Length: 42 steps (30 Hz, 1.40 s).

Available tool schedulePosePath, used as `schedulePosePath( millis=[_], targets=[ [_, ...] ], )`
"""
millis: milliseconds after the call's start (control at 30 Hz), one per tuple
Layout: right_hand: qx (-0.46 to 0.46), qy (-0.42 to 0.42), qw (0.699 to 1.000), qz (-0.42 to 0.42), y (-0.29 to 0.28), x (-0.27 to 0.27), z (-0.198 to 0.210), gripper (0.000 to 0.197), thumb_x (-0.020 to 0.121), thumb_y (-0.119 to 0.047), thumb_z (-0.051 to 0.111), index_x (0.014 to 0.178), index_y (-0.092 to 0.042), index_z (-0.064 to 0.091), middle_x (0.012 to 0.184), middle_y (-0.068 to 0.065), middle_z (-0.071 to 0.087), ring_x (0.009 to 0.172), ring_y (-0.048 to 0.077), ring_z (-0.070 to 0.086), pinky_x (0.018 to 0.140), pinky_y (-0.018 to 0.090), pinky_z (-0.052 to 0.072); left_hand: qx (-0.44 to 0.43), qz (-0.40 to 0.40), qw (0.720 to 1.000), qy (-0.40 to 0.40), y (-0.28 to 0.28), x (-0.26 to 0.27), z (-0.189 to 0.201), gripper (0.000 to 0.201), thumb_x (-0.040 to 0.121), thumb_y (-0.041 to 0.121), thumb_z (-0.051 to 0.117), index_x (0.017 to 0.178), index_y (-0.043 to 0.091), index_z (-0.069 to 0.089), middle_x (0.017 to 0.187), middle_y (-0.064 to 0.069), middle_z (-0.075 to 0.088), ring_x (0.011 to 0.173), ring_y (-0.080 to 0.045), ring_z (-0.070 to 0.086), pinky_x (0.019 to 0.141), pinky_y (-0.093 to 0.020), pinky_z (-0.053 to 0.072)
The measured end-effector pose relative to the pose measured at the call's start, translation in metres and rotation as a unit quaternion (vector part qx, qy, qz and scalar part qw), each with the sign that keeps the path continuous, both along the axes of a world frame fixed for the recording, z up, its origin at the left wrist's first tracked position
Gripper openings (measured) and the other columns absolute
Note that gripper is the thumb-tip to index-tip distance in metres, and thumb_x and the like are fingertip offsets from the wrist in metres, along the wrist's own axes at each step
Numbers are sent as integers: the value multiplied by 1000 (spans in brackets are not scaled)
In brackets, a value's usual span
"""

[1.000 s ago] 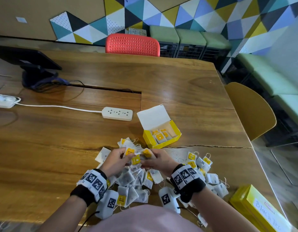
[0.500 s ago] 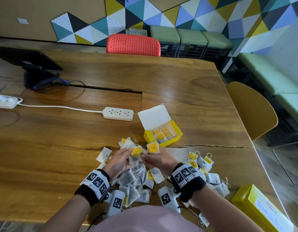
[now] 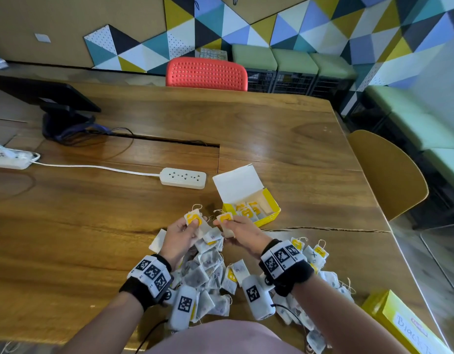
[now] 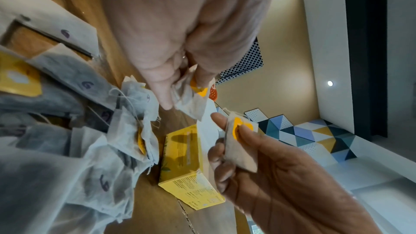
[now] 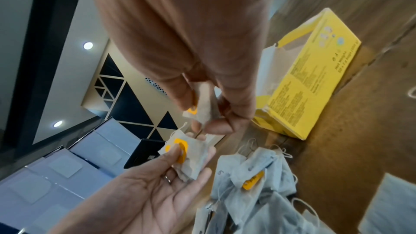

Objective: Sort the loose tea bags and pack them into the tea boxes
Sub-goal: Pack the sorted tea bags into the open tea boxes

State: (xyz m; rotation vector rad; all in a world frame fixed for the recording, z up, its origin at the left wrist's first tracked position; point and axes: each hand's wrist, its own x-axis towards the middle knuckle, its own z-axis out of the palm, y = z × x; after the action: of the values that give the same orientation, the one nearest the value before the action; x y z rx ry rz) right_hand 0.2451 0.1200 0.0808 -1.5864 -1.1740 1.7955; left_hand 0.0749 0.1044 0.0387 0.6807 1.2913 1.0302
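A heap of loose white tea bags (image 3: 208, 272) with yellow tags lies on the wooden table (image 3: 93, 238) in front of me. Just above its far edge, my left hand (image 3: 192, 226) pinches one tea bag (image 3: 194, 219) by thumb and fingers. My right hand (image 3: 228, 224) pinches a second tea bag (image 3: 225, 218) beside it. The open yellow tea box (image 3: 269, 213) stands just beyond my right hand, lid up, with a few bags inside. The left wrist view shows the left-hand bag (image 4: 191, 95), the right wrist view the right-hand bag (image 5: 204, 106).
A second yellow box (image 3: 399, 325) with a handwritten label lies at the table's near right corner. A white power strip (image 3: 183, 177) and its cable lie behind the heap. A dark monitor stand (image 3: 65, 123) is far left. A yellow chair (image 3: 389, 175) stands at the right edge.
Both hands have lifted off the heap and moved a little forward toward the open box. The two bags they held together are now apart, one in each hand.
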Motion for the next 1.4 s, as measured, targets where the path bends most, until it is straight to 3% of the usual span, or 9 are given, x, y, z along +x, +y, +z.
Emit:
schedulePosePath(
  millis=[233,433,600,800,967,1100,1200,1300,1400],
  targets=[
    [102,-41,994,29,5,-5,0,25,85,-17,72,109,-11,64,97,11,69,80,12,62,62,21,49,23,-8,1000,-4,2,9,6,24,101,16,46,107,10,68,110,-15,70,110,-31,63,99,-44,48],
    [147,-90,984,-53,8,-6,-6,28,67,-14,87,75,-15,61,72,1,63,68,9,60,60,23,53,23,-29,998,-53,1,14,15,30,103,14,35,110,2,62,102,-12,72,90,-14,70,72,-20,56],
    [164,-150,974,-47,11,-4,-5,38,59,-17,92,78,-15,59,80,-2,62,72,7,58,57,18,51,19,-41,997,-62,1,14,18,29,103,17,37,101,8,65,90,-6,74,85,-15,68,74,-23,56],
    [156,-123,979,-56,10,-2,-3,36,60,-13,91,76,-11,59,73,-1,61,56,5,57,54,21,51,30,-79,995,-61,0,13,18,27,96,10,49,113,-6,61,115,-29,63,105,-33,57,101,-45,40],
    [145,-91,985,-14,11,14,10,21,73,-8,82,87,-5,67,85,8,69,66,14,65,68,32,59,3,-59,998,-37,4,13,12,21,98,7,47,99,-7,63,99,-26,62,98,-34,47,88,-43,40],
    [223,-265,932,-105,36,57,15,10,81,-17,74,89,-15,69,90,0,71,80,13,66,83,30,54,13,-85,996,-30,11,14,21,20,98,7,45,101,3,64,103,-18,68,99,-29,61,96,-40,49],
    [222,-401,881,-117,59,88,7,25,81,-17,70,104,-8,65,109,9,63,100,24,58,89,29,46,50,-127,991,16,21,20,32,18,98,8,47,94,7,64,84,-3,71,82,-15,66,83,-27,55],
    [154,-459,874,-45,72,96,-2,51,79,-27,76,119,-5,53,123,15,48,109,29,52,84,28,41,93,-179,973,109,39,31,34,17,97,15,53,89,6,65,83,-11,58,81,-20,51,82,-39,43],
    [126,-479,869,7,79,98,-9,65,77,-27,78,127,-3,44,127,17,44,112,32,52,85,34,45,106,-205,961,152,56,48,37,20,96,19,55,88,4,66,86,-10,61,82,-19,53,89,-50,48]
  ],
)
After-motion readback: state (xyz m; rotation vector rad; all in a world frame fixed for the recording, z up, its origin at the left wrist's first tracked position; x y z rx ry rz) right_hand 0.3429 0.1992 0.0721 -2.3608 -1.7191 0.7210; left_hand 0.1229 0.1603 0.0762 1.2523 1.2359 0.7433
